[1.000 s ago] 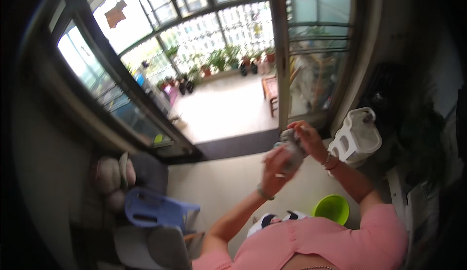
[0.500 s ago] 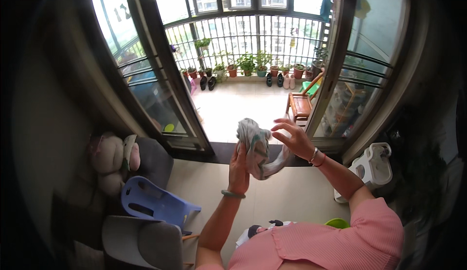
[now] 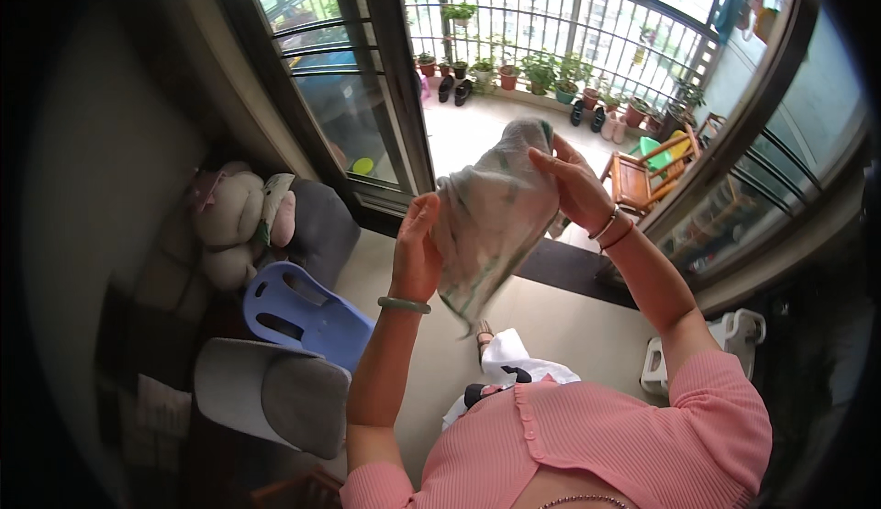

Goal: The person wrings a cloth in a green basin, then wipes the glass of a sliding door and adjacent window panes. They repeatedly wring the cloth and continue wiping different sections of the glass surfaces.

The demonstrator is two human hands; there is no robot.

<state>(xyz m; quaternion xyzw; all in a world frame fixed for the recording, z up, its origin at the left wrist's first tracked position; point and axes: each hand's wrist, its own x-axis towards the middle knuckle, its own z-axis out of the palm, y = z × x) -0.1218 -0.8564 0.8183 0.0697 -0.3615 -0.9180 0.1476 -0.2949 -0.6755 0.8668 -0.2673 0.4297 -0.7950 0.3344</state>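
Pale floor (image 3: 606,335) underfoot; blue plastic chair (image 3: 321,325) and grey chair (image 3: 243,390) at near left; wooden chair (image 3: 631,181) at far right; brightly daylit barred railing (image 3: 551,24) across the far side.

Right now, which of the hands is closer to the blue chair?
Left. The left hand, at the left edge of the grey cloth, is up and right of the blue chair; the right hand, at the cloth's other side, is farther right.

The grey-and-green cloth (image 3: 500,201) is blurry at its low tip. Not all the fingers of the left hand (image 3: 418,250) can be seen. The grey chair (image 3: 240,390) hides part of the blue plastic chair (image 3: 317,316). The bottom edge cuts off the pink top (image 3: 606,426).
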